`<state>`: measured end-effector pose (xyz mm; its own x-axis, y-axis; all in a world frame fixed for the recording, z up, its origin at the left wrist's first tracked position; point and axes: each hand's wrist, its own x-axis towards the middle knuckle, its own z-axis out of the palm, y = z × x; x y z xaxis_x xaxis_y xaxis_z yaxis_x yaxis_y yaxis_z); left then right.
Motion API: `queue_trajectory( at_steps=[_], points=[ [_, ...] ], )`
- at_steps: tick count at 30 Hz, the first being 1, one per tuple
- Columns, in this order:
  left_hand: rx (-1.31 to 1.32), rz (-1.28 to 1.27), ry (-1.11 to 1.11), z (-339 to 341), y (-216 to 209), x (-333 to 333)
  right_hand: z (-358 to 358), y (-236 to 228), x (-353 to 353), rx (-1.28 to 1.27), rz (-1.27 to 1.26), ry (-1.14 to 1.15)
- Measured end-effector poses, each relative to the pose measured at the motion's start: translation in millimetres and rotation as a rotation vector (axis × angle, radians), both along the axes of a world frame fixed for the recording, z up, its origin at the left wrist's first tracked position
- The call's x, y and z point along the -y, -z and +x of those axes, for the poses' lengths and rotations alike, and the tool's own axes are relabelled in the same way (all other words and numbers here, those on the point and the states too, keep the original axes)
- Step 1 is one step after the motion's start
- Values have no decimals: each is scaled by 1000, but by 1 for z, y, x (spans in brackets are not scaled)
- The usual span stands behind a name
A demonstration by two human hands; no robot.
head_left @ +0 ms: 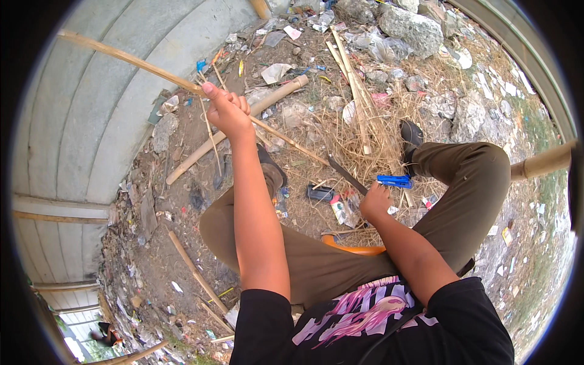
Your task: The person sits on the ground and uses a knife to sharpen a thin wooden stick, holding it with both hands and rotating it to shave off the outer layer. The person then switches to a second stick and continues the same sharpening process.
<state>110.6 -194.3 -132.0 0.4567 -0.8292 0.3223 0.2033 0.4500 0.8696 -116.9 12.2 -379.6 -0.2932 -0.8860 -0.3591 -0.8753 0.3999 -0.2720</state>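
Note:
My left hand is closed around a long, thin bamboo stick. One end of the stick reaches up to the far left, and the other slants down to the right between my knees. My right hand grips a knife by its handle, which my fingers hide. The dark knife blade points up and left, its tip at the stick's lower end; whether they touch I cannot tell. Just beyond my right hand is a blue plastic object of unclear kind. Straw-like shavings lie past the blade.
A thick bamboo pole lies beyond my left knee. Split bamboo strips rest on the littered ground, with grey rocks farther off. A grey wall stands at left. An orange edge shows between my thighs.

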Motion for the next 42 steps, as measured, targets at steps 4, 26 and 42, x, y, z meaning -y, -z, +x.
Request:
queue_trajectory(
  at_steps=[4,26,42],
  points=[
    [-4,-6,75,-11,0,2,19,26,18,21,-166,-596],
    [5,-10,122,-21,-5,3,64,10,10,717,70,-792],
    [12,13,150,-16,-5,-1,-36,64,23,-72,589,-269]
  ],
)
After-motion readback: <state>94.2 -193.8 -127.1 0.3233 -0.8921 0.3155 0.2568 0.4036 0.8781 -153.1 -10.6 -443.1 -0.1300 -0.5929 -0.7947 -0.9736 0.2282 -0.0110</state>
